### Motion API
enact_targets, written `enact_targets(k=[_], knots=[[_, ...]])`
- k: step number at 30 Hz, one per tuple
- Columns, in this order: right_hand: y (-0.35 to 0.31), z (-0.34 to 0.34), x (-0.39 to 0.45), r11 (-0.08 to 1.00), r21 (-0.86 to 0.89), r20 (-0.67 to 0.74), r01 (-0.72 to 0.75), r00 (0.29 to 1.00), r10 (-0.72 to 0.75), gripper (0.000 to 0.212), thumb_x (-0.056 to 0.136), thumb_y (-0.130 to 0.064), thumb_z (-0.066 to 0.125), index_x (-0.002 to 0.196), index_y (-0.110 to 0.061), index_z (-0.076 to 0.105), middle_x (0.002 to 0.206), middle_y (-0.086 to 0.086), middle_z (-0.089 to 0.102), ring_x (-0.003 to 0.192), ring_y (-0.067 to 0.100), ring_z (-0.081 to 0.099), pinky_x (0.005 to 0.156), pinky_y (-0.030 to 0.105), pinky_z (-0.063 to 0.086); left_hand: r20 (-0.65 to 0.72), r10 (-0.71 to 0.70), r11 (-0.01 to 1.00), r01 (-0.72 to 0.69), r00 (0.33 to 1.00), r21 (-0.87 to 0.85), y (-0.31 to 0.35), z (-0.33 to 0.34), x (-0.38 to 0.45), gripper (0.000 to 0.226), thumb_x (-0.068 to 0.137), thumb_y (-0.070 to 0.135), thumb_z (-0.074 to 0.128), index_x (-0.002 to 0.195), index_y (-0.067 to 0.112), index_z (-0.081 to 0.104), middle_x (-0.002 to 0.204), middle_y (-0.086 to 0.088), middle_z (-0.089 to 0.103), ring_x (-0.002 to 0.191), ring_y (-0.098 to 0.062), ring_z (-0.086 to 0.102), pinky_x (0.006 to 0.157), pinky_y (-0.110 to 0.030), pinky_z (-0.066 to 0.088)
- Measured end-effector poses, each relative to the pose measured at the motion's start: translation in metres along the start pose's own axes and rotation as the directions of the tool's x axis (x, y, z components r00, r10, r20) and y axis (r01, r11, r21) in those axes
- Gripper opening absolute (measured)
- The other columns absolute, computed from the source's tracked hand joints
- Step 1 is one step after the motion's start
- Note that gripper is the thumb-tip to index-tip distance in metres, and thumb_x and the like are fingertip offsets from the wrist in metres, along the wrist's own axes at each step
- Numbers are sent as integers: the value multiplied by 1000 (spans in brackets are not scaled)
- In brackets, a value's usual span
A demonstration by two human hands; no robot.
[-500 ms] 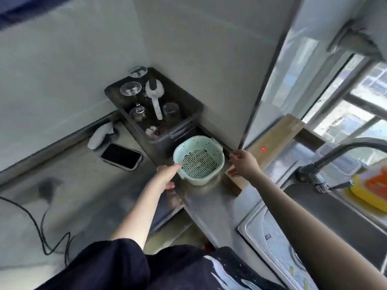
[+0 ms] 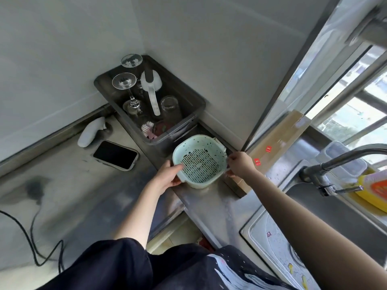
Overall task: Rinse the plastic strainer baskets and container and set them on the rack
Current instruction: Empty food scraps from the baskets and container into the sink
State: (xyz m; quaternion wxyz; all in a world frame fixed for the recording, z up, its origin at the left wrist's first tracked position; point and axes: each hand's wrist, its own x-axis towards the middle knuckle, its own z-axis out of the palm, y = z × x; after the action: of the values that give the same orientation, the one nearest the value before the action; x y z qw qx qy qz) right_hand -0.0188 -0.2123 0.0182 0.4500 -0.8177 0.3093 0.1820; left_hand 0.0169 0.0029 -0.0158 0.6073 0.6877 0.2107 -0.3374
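Hands are gripping a green strainer basket at the surface's back corner.
Left hand [image 2: 167, 176] is holding the basket [image 2: 200, 162] by its near-left rim, thumb inside; right hand [image 2: 239, 164] is pinching its right handle. Basket is sitting tilted just in front of the rack [image 2: 188, 97], phone [image 2: 115, 155] lying to the left.

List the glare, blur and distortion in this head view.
Head view: window blown out bright at right; wide-angle bends the wall edges and counter; cable and counter at left smeared; green strainer basket, held by left hand and right hand, fairly sharp.
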Motion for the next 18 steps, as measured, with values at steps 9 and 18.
enact_targets(k=[9,18], knots=[[8,1,-45,989,137,-42,55,998,-50,22,92,-18,52,98,1,61,85,13,69,62,22,68,65,39,61,38,230,956,-233,973,176,2,-21,-45,21,93,16,51,113,20,49,105,-3,64,93,-17,63,66,-32,56],[46,-39,-122,941,266,-246,208,959,-142,22,90,-16,57,85,5,50,78,22,69,45,16,59,44,24,50,189,363,838,-408,912,361,34,18,-105,24,91,17,51,112,30,52,101,5,65,93,-13,62,80,-37,51]])
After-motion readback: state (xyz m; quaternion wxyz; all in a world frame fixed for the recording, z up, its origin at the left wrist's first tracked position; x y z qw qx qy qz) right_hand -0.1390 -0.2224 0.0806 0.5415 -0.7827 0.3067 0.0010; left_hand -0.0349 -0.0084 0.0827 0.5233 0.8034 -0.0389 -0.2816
